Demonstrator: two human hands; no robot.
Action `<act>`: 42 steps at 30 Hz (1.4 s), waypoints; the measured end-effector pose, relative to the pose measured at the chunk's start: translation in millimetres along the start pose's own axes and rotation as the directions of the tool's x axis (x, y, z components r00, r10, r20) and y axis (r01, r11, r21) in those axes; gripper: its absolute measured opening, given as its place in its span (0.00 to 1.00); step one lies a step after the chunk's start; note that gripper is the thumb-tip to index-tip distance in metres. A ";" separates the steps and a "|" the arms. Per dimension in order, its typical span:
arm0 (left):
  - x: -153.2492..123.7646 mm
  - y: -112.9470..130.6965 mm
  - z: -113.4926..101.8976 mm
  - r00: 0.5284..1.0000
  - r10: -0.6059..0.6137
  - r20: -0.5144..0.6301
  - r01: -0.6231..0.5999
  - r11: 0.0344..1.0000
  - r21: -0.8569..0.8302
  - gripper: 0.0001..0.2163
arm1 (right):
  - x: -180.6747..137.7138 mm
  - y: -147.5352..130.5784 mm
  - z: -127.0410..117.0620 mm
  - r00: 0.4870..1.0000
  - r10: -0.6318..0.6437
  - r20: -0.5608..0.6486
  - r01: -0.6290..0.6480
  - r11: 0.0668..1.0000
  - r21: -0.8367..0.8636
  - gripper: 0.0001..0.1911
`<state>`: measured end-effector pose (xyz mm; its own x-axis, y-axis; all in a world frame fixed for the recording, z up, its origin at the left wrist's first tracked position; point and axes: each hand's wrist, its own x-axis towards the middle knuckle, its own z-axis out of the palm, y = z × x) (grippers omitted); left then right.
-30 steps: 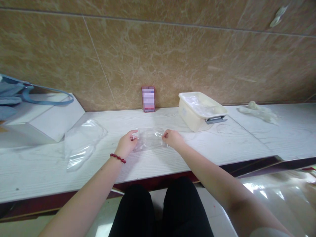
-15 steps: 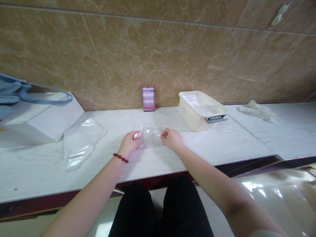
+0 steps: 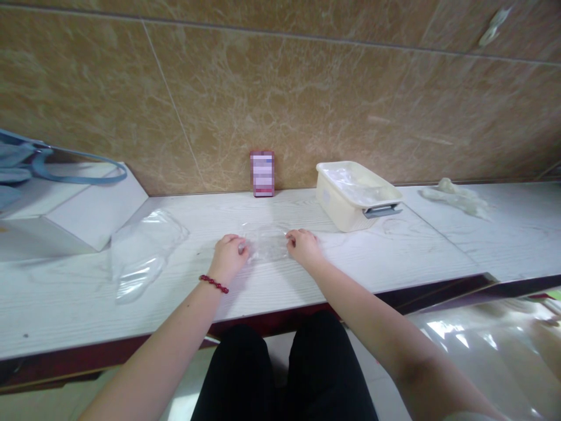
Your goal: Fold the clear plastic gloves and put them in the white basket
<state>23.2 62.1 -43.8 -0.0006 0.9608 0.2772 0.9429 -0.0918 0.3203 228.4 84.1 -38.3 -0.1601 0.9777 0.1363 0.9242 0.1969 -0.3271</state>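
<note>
A small clear plastic bag (image 3: pixel 266 242) is held flat on the white wood-grain bench (image 3: pixel 416 251), its ends gripped by the left hand (image 3: pixel 230 254) and the right hand (image 3: pixel 303 247), which are kept apart. At 12 o'clock a purple card (image 3: pixel 262 173) is propped, its writing unreadable; a cream plastic tub (image 3: pixel 350 196) is seen at 2 o'clock

My left hand (image 3: pixel 228 255) hides its fingertips at the clear bag (image 3: pixel 266 244). The box (image 3: pixel 262 173) behind is blurred, unreadable.
</note>
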 end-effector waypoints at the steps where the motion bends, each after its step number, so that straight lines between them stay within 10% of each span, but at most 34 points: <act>1: -1.1 -0.2 -1.3 1.000 -0.010 -0.001 0.010 0.999 0.044 0.13 | -0.9 -0.1 -0.7 1.000 0.000 -0.004 0.000 1.000 -0.009 0.13; 9: 24.9 17.2 -21.6 0.962 0.257 0.097 -0.263 0.964 0.049 0.17 | 9.9 -17.5 -28.4 0.976 -0.180 -0.126 0.179 0.984 -0.023 0.13; 14: 42.3 36.7 -13.1 0.913 0.333 0.234 -0.345 0.938 0.011 0.18 | 22.3 -48.9 -21.6 0.966 -0.258 0.023 0.258 0.966 0.007 0.16; 24: 20.8 28.3 16.2 0.902 0.285 0.324 -0.329 0.940 0.089 0.22 | 9.1 -40.4 22.7 0.970 -0.225 0.094 0.230 0.972 -0.046 0.24; 42: 18.4 -33.0 -16.8 0.882 0.137 0.451 -0.241 0.954 0.180 0.34 | 7.2 17.9 -1.4 0.995 -0.040 0.097 0.063 0.967 -0.248 0.30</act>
<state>-13.5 78.4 -34.0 0.2793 0.9527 -0.1201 0.9594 -0.2718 0.0756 244.3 94.5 -41.8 -0.2298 0.9715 0.0583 0.9693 0.2338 -0.0757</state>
